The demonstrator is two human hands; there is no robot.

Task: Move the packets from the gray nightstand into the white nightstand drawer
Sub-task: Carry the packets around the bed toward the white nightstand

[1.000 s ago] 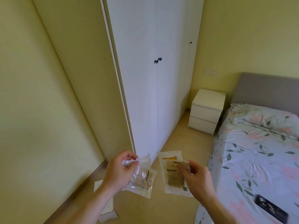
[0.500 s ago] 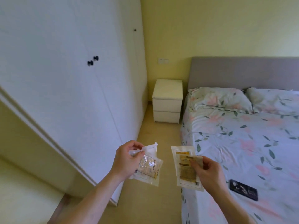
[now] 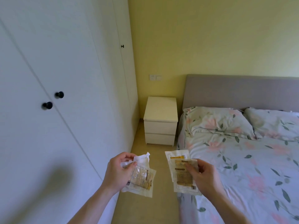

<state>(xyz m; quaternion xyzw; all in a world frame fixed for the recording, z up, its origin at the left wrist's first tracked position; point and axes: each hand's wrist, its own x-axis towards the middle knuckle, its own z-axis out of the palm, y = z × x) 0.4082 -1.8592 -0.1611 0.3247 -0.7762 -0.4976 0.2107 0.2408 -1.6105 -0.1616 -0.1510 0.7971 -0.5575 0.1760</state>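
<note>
- Low at frame centre, left hand (image 3: 119,171) pinches crumpled packets (image 3: 142,177); right hand (image 3: 204,173) grips flat packets (image 3: 181,172).
- Mid-frame, white nightstand (image 3: 160,120) has both drawers closed, contents unseen.

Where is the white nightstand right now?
In the head view the white nightstand stands centre frame in the far corner, between the wardrobe and the bed, both drawers closed.

A home bedroom is showing here — a bed (image 3: 242,159) with floral sheets and pillows is lying against the yellow wall, a white nightstand (image 3: 160,122) sitting just beside it, a tall white wardrobe (image 3: 64,78) standing across the aisle from it
</note>
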